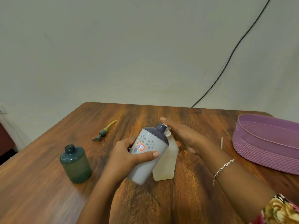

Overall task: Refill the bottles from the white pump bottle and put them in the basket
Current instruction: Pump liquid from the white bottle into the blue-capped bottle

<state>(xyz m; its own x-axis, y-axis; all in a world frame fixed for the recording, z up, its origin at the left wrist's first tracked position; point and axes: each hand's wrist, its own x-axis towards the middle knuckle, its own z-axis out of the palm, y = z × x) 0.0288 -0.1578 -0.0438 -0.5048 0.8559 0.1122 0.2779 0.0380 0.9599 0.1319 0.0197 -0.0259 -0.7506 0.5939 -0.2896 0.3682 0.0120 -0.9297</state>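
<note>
My left hand (129,156) grips a light grey bottle (148,155) with a dark blue shoulder and flower cut-outs, tilted so its open neck meets the nozzle of the white pump bottle (166,162). The pump bottle stands on the table just behind it, holding pale liquid. With its fingers straight, my right hand (181,135) lies flat on the pump head. A teal bottle (75,164) stands open-necked at the left. Its teal pump cap with a yellowish tube (103,131) lies on the table beyond it. The purple basket (265,143) sits at the right.
A wooden table (145,199) carries everything and ends near the pale wall. A thin white stick (221,143) lies between my right hand and the basket. A black cable (233,50) runs down the wall to the table's far edge.
</note>
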